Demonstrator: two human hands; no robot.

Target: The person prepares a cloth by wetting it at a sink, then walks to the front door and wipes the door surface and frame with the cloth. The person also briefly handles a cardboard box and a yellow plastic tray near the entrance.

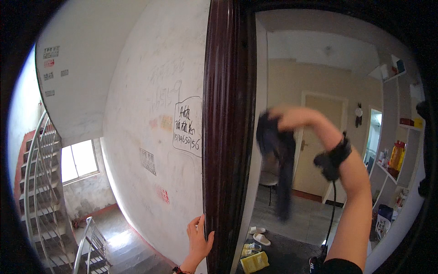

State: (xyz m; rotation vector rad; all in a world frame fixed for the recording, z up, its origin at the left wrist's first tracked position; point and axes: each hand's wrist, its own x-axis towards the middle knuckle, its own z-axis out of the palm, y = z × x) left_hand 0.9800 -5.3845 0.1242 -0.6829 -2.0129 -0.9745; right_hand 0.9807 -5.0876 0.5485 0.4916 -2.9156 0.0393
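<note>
In the head view, my right hand [291,118] is raised inside the doorway and grips a dark cloth [284,164]. The cloth hangs down in a long strip, and both it and the fingers are blurred. Its upper part lies close to the inner side of the dark brown door frame [227,120]. Low on the outer side of that frame rests my left hand [199,236], with its fingers apart and nothing in them. A black strap with a device [333,157] circles my right wrist, and a cable hangs from it.
On the left, stairs [42,178] with a metal railing [89,233] climb beside a window [79,161]. The white wall [147,113] bears writing and stamps. Inside stand white slippers [261,238], a yellow package [255,263] on a dark mat [284,253], shelves [386,173] and a closed door [316,144].
</note>
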